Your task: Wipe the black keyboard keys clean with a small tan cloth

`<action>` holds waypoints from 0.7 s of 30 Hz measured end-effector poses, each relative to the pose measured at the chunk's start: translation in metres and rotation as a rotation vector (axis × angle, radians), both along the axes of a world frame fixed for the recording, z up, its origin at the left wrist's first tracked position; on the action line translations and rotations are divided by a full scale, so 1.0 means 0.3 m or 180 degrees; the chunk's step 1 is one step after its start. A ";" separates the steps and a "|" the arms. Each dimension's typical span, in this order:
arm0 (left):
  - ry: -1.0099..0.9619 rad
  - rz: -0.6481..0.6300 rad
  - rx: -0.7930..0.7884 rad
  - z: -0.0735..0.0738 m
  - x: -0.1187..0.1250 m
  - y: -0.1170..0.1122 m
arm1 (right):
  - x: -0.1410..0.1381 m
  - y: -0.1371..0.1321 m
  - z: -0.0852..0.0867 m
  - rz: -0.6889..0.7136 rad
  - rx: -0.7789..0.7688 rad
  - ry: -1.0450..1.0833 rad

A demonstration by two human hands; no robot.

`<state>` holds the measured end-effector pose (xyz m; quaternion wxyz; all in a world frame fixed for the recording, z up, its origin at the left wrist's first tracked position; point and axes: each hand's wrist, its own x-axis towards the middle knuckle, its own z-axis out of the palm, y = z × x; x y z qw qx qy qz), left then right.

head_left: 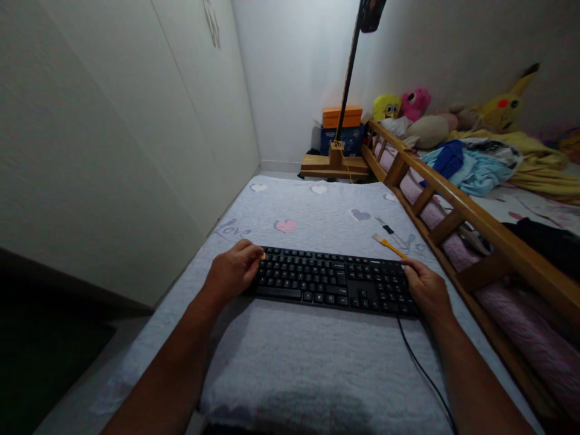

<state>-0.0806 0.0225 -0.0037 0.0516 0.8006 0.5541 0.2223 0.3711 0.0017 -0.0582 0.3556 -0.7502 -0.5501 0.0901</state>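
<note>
A black keyboard (pixel 317 278) lies across the cloth-covered surface in front of me, its keys facing up. My left hand (pixel 235 266) is closed around its left end, thumb and fingers at the edge. At the opposite end, my right hand (pixel 426 287) grips the right edge. From the keyboard's near side, a black cable (pixel 421 365) runs toward me. Just beyond the right end is a brush with a yellow handle (pixel 389 245) and pale bristles. Beside the brush lies a thin wire tool with a black middle (pixel 388 229).
A pale quilted cloth with hearts (pixel 308 211) covers the surface. White cabinet doors (pixel 136 121) rise on the left. A wooden bed rail (pixel 439 187) borders the right, with plush toys (pixel 387 107) and clothes beyond. Stacked boxes (pixel 342 116) and a pole on a wooden base (pixel 335 162) stand at the back.
</note>
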 end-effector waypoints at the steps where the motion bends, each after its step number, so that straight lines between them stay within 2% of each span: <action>1: -0.0037 -0.0156 0.0035 0.005 0.028 -0.006 | -0.001 -0.001 0.000 -0.0001 0.0001 0.0005; 6: -0.0170 -0.0927 0.0118 0.011 0.145 -0.033 | -0.005 -0.003 0.003 -0.0033 -0.0051 0.0014; 9: -0.0496 -0.1103 0.0179 0.018 0.170 -0.044 | -0.007 -0.005 0.006 -0.0059 -0.0118 0.0026; 13: -0.0904 -0.0867 0.0185 0.039 0.135 -0.043 | -0.004 -0.004 0.004 -0.0060 -0.0129 0.0016; 16: -0.0902 -0.0675 0.0114 0.039 0.076 -0.025 | 0.004 0.000 -0.004 -0.0043 -0.0079 -0.0037; 21: -0.0549 -0.0976 -0.0212 -0.010 0.007 0.007 | 0.008 0.003 -0.010 -0.0046 -0.0047 -0.0080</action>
